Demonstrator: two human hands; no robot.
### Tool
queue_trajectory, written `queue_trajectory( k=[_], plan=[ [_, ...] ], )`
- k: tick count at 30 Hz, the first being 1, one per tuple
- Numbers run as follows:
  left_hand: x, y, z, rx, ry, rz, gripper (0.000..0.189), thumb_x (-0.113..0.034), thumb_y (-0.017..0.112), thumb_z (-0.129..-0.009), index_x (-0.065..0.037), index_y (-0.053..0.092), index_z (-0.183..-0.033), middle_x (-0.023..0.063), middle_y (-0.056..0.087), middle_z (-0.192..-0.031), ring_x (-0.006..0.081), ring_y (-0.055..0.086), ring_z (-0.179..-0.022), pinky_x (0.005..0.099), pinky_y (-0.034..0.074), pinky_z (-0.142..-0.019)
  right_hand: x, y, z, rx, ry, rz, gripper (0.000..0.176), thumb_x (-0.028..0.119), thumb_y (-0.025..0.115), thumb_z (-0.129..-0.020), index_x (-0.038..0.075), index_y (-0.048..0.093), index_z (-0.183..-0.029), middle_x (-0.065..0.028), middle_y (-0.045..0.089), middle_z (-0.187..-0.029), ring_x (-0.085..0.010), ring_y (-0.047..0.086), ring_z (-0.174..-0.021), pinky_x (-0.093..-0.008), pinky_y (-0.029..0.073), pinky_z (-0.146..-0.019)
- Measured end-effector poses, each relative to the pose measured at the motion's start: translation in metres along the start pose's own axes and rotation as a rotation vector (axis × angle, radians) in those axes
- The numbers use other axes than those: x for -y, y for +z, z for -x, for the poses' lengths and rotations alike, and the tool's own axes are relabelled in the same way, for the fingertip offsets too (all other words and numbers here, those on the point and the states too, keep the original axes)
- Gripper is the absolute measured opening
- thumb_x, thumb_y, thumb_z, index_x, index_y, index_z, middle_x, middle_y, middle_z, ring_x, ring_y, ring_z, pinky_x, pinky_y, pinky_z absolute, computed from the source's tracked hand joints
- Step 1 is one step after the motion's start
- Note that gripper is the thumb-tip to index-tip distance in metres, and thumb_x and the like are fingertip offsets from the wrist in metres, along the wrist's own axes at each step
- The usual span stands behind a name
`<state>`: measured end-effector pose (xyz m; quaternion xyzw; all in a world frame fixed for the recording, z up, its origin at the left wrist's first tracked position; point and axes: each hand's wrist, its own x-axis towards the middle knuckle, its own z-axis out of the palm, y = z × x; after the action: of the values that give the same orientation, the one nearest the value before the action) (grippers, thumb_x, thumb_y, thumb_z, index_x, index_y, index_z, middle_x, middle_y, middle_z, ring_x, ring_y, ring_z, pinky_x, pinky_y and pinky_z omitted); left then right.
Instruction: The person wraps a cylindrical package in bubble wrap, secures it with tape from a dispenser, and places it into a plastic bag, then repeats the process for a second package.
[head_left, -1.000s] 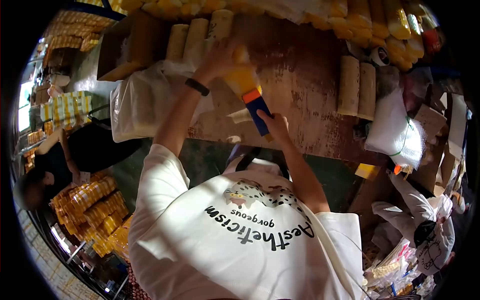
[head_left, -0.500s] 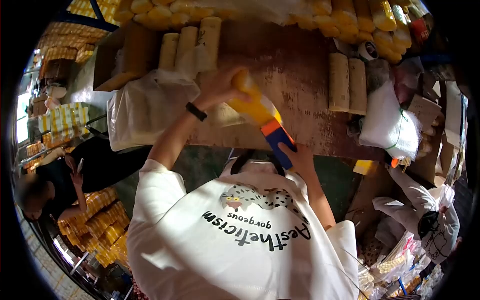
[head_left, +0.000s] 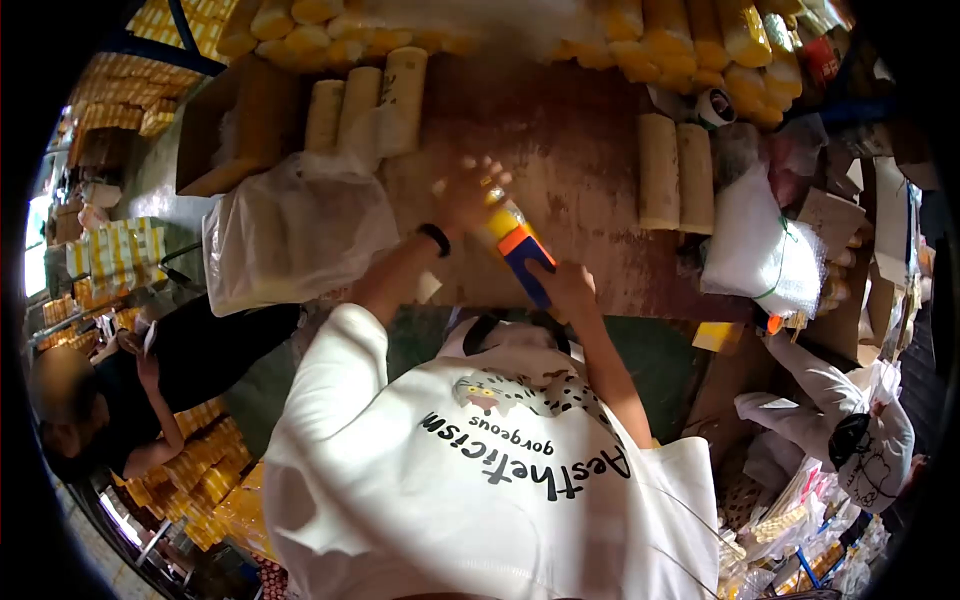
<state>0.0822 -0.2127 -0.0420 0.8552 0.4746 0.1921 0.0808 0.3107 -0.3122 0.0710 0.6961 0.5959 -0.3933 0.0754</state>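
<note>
My right hand [head_left: 572,287] grips a blue tape dispenser [head_left: 527,268] with an orange end, tilted up and to the left over the table's near edge. Against that orange end is a shiny yellow wrapped roll [head_left: 507,222], mostly covered by my left hand [head_left: 468,198]. My left hand is closed about the roll's far part; its fingertips show beyond the roll, somewhat smeared by motion. A dark band circles my left wrist.
Pale rolls [head_left: 402,102] stand at the back left beside a cardboard box [head_left: 240,125]. A plastic-bagged bundle [head_left: 300,235] lies nearer. To the right are two pale rolls [head_left: 659,172] and bubble wrap [head_left: 752,250]. Yellow packages [head_left: 665,30] line the back. Other people are at both sides.
My left hand has turned and moved slightly down, and less of the yellow roll shows. The tape dispenser has shifted left and up with my right hand.
</note>
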Motion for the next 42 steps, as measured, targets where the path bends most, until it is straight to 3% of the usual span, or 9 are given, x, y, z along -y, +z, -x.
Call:
queue_trajectory(
  k=[7,12,18,21,24,28,32,38,42],
  plan=[
    [-0.035,0.001,0.0,-0.153,-0.098,0.012,0.027,-0.04,0.067,-0.076,-0.015,0.065,-0.086,0.0015,0.061,-0.103,0.026,0.047,-0.119,0.0561,0.027,-0.102,-0.041,0.006,0.034,-0.161,-0.078,-0.043,0.068,0.064,0.056,-0.078,-0.002,0.066,-0.082,-0.023,0.064,-0.078,-0.0382,0.064,-0.079,-0.0423,0.05,-0.072],
    [-0.032,0.006,-0.002,-0.12,-0.082,0.037,0.026,-0.035,0.07,-0.075,-0.015,0.064,-0.091,0.0009,0.06,-0.104,0.0256,0.046,-0.12,0.055,0.023,-0.105,-0.113,0.001,0.071,-0.04,0.085,-0.434,0.054,0.053,0.064,-0.077,0.001,0.067,-0.092,-0.0202,0.066,-0.082,-0.0364,0.065,-0.082,-0.0395,0.049,-0.073],
    [-0.035,0.005,-0.007,-0.051,-0.072,-0.018,0.036,-0.036,0.072,-0.073,-0.012,0.062,-0.098,0.0013,0.059,-0.108,0.026,0.048,-0.118,0.0558,0.018,-0.108,-0.128,0.039,0.041,-0.131,0.039,-0.209,0.058,0.056,0.061,-0.08,-0.001,0.067,-0.093,-0.0205,0.063,-0.074,-0.0402,0.062,-0.072,-0.0457,0.048,-0.065],
    [-0.03,0.013,-0.003,-0.066,0.046,-0.104,0.057,-0.037,0.074,-0.07,-0.012,0.056,-0.117,0.0041,0.056,-0.118,0.0255,0.046,-0.12,0.0559,0.014,-0.11,-0.124,0.061,0.005,-0.219,-0.065,-0.124,0.062,0.058,0.06,-0.079,-0.003,0.067,-0.087,-0.0203,0.063,-0.07,-0.0381,0.063,-0.069,-0.045,0.049,-0.064],
    [-0.057,-0.026,-0.013,0.382,0.142,0.345,0.066,-0.037,0.073,-0.074,-0.013,0.047,-0.13,0.0092,0.049,-0.129,0.0238,0.043,-0.125,0.0592,0.016,-0.109,-0.108,0.045,-0.015,-0.013,0.035,-0.161,0.068,0.063,0.061,-0.075,-0.005,0.067,-0.072,-0.0175,0.063,-0.059,-0.0314,0.066,-0.063,-0.0402,0.052,-0.063],
    [-0.092,-0.013,0.003,0.311,0.688,-0.254,0.066,-0.025,0.071,-0.069,-0.009,0.048,-0.129,0.0158,0.051,-0.125,0.0287,0.045,-0.121,0.054,0.027,-0.108,-0.116,0.04,-0.024,-0.016,-0.009,-0.122,0.069,0.065,0.061,-0.074,-0.003,0.067,-0.065,-0.0162,0.062,-0.056,-0.028,0.067,-0.061,-0.0377,0.053,-0.062],
    [-0.099,-0.023,-0.029,0.626,0.543,-0.033,0.067,-0.017,0.074,-0.062,-0.009,0.051,-0.124,0.0118,0.057,-0.109,0.0288,0.053,-0.106,0.0411,0.039,-0.095,-0.114,0.015,-0.014,0.095,0.041,-0.166,0.069,0.064,0.063,-0.074,-0.005,0.068,-0.072,-0.0158,0.065,-0.063,-0.0231,0.067,-0.064,-0.0345,0.052,-0.063],
    [-0.102,-0.124,-0.066,0.621,0.28,0.463,0.092,-0.015,0.084,-0.053,-0.01,0.039,-0.133,0.0143,0.052,-0.122,0.0328,0.047,-0.117,0.0409,0.04,-0.097,-0.103,-0.064,0.066,0.181,-0.033,-0.85,0.063,0.059,0.066,-0.076,-0.004,0.066,-0.085,-0.0106,0.064,-0.07,-0.0181,0.061,-0.059,-0.0308,0.047,-0.055],
    [-0.085,-0.135,-0.036,0.496,0.021,0.763,0.096,-0.015,0.084,-0.059,-0.01,0.03,-0.138,0.0124,0.041,-0.135,0.0285,0.043,-0.124,0.0388,0.036,-0.103,-0.067,-0.078,0.058,0.092,-0.19,-0.663,0.062,0.058,0.065,-0.077,-0.002,0.067,-0.09,-0.0103,0.065,-0.073,-0.0188,0.063,-0.066,-0.0307,0.047,-0.061]
  ],
)
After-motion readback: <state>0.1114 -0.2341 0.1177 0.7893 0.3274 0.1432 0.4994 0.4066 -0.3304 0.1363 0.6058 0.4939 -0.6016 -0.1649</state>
